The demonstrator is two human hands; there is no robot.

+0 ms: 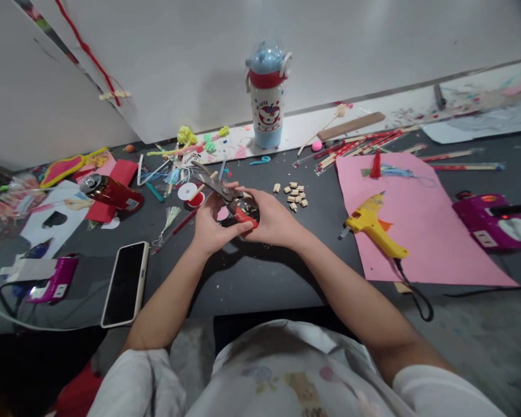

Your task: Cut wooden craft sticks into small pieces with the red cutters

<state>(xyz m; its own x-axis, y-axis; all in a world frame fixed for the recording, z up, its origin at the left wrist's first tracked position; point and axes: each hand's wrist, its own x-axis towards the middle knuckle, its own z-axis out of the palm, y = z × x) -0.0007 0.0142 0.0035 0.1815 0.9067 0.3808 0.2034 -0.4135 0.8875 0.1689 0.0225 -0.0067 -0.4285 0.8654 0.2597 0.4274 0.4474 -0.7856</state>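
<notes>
A pair of pliers [226,194] with grey metal jaws and red handles is held between my two hands above the table. My right hand [273,220] is wrapped around the handles from the right. From the other side my left hand [212,229] closes in, its thumb lying against a red handle. A thin pale wooden stick [205,189] crosses beside the jaws; whether it is gripped by fingers or jaws I cannot tell. Right of the hands lie several short cut wooden pieces [294,193]. A spool of red thread [195,200] sits just left of the pliers.
A bottle [268,110] stands at the back. On the right, a yellow glue gun [380,226] rests on pink paper [434,243], near a purple power socket [495,220]. To the left are a phone [125,284], a tilted red can [115,193] and another purple socket [56,280].
</notes>
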